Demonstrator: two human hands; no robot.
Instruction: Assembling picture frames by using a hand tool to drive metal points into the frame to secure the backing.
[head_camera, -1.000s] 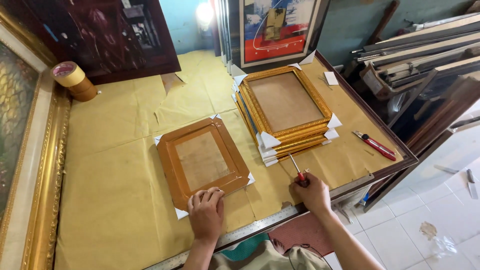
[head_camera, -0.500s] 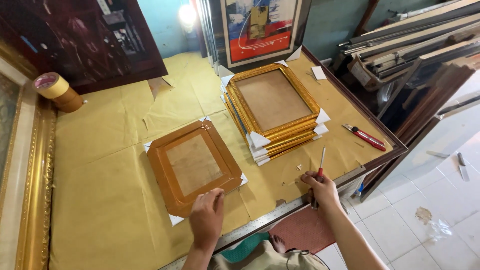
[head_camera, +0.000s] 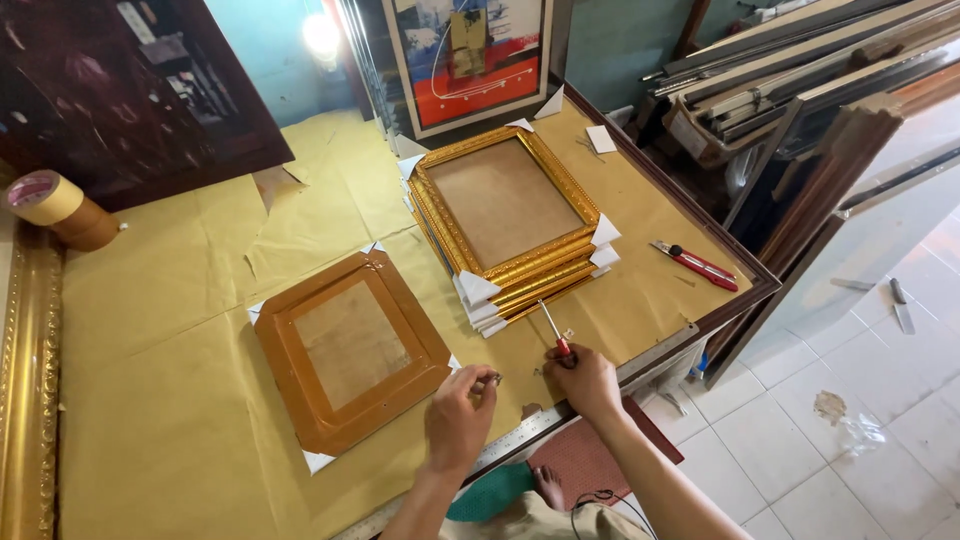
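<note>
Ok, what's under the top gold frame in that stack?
Under the top gold frame lie several more gold frames, with white corner protectors showing at their corners. Only their edges show; their faces are covered, and the exact count cannot be told.

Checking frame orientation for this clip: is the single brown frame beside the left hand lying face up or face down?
Face down. The brown frame lies flat on the paper-covered table, its plain backing board and stepped rear edges upward, beside the left hand.

Bare forearms, beige garment below
</note>
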